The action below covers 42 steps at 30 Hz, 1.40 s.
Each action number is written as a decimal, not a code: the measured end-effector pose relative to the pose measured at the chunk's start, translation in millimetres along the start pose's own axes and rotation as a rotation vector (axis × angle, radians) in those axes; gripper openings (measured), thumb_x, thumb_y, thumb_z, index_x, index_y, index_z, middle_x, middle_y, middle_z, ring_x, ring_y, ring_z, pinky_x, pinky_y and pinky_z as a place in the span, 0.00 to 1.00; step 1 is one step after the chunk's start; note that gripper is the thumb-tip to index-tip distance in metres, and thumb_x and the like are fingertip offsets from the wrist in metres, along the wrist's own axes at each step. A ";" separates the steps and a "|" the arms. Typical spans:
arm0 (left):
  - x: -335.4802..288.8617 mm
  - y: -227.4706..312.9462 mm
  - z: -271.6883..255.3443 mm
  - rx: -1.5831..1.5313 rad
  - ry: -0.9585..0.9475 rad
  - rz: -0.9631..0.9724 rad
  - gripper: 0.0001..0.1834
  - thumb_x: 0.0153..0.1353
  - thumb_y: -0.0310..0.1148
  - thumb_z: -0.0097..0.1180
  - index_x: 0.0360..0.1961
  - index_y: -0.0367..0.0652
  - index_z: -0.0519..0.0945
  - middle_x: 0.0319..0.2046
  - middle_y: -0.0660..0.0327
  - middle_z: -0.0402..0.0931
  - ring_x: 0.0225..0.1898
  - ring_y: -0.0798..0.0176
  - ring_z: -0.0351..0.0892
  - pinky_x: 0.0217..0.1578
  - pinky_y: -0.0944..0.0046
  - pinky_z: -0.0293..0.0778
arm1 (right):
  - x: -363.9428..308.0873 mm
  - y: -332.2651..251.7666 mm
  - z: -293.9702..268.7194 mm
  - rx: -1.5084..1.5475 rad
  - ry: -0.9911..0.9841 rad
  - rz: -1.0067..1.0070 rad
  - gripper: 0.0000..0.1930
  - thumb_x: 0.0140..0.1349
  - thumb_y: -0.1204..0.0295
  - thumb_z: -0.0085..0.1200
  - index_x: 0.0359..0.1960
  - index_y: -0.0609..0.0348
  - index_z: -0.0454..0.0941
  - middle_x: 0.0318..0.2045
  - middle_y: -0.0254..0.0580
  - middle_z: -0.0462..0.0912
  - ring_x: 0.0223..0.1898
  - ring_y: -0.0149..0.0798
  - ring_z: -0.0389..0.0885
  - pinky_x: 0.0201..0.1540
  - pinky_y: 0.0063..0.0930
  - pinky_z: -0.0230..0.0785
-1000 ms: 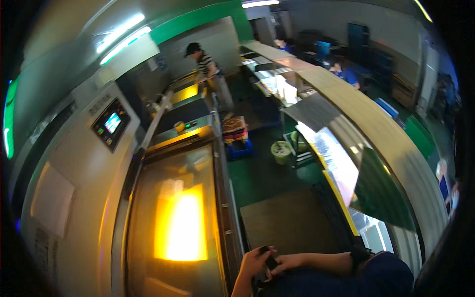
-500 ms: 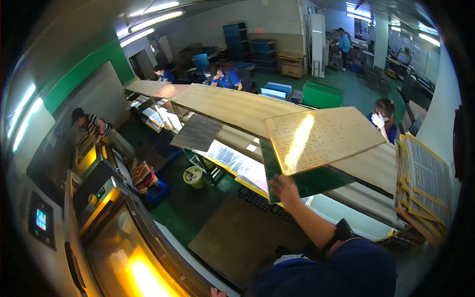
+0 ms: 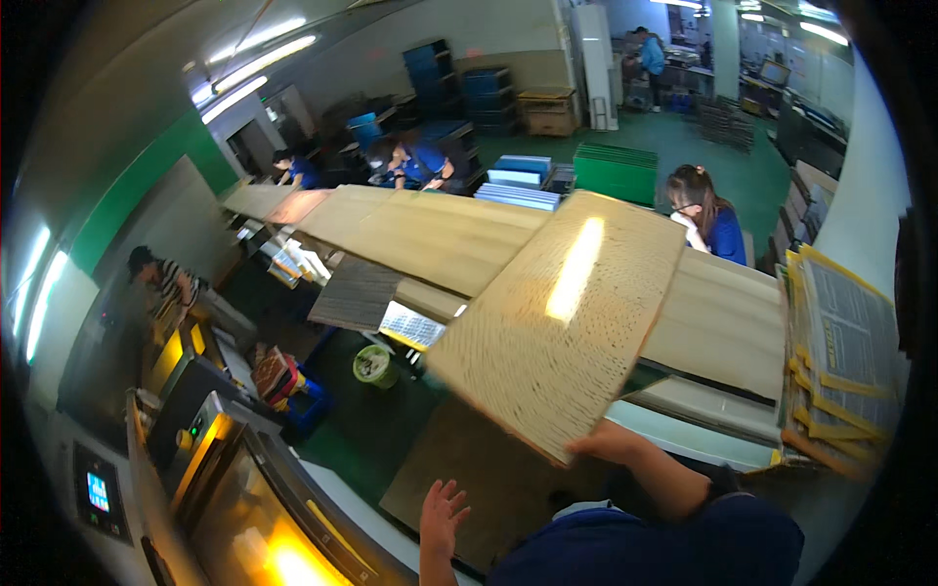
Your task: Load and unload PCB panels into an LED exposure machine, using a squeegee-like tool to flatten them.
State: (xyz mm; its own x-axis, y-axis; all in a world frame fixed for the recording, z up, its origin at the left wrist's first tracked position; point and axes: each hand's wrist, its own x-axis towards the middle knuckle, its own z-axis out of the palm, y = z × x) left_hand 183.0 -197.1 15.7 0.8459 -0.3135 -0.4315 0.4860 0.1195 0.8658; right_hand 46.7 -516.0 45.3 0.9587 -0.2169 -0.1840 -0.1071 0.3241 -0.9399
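A large, thin, tan panel (image 3: 572, 322) with rows of small dark marks is tilted in the air before me. A strip of lamp glare crosses its face. My right hand (image 3: 611, 444) grips it by the near lower corner, with the thumb on the edge and the other fingers partly hidden. My left hand (image 3: 444, 516) is raised left of that corner, fingers apart and touching nothing. It is between the panel and a machine (image 3: 283, 508) whose window glows yellow. Behind the panel runs a long tan-topped workbench (image 3: 410, 230).
Yellow-edged sheets (image 3: 845, 332) stand upright at the right. Green boards (image 3: 616, 171) stand beyond the bench, where a person (image 3: 708, 215) in blue sits. A pale green bucket (image 3: 373, 365) is on the floor. Another person (image 3: 176, 288) bends at the machine's far end.
The tan panel has come off the bench toward me and turned, now held in my right hand. My left hand has risen from the lower edge and spread its fingers. The view has shifted slightly.
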 end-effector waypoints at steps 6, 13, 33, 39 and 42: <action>28.9 59.5 11.4 -0.628 -0.527 -0.129 0.28 0.70 0.45 0.45 0.63 0.36 0.67 0.56 0.49 0.73 0.55 0.47 0.75 0.54 0.47 0.73 | -51.9 -13.3 -69.1 0.083 -0.266 0.314 0.28 0.56 0.73 0.64 0.57 0.74 0.71 0.54 0.53 0.78 0.53 0.43 0.78 0.59 0.35 0.68; 26.4 -14.2 -18.5 -0.239 0.139 0.216 0.13 0.64 0.25 0.53 0.50 0.34 0.75 0.46 0.55 0.80 0.42 0.60 0.82 0.45 0.59 0.78 | 40.7 3.0 -49.3 0.024 -0.104 0.298 0.15 0.58 0.70 0.62 0.42 0.70 0.80 0.37 0.44 0.85 0.33 0.32 0.83 0.38 0.26 0.75; -161.7 -268.0 22.0 -0.304 1.854 0.267 0.18 0.64 0.31 0.56 0.52 0.32 0.73 0.44 0.56 0.78 0.42 0.63 0.76 0.44 0.61 0.71 | 245.6 64.3 57.7 -0.449 -1.136 0.449 0.25 0.65 0.71 0.51 0.64 0.62 0.66 0.55 0.47 0.77 0.52 0.40 0.77 0.55 0.33 0.69; -204.2 -275.3 -50.8 -0.293 1.924 -0.212 0.33 0.62 0.39 0.59 0.63 0.33 0.64 0.58 0.42 0.69 0.59 0.48 0.71 0.56 0.53 0.68 | 229.8 74.9 219.3 -0.498 -1.472 0.108 0.28 0.65 0.68 0.53 0.66 0.61 0.62 0.53 0.44 0.76 0.50 0.36 0.76 0.55 0.32 0.69; -166.2 -290.9 -64.2 0.374 2.260 -0.577 0.40 0.62 0.47 0.58 0.70 0.42 0.58 0.69 0.44 0.55 0.70 0.40 0.54 0.65 0.38 0.54 | 203.6 52.5 293.5 -0.436 -1.527 -0.132 0.32 0.62 0.67 0.58 0.67 0.59 0.61 0.56 0.42 0.73 0.52 0.34 0.74 0.56 0.31 0.67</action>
State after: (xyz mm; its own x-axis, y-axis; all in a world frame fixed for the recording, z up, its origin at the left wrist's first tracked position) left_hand -84.8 -119.3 -180.7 -0.3606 0.9157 0.1771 0.8434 0.2391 0.4812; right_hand 313.7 -272.9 42.9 0.2901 0.9519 0.0983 0.1876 0.0442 -0.9813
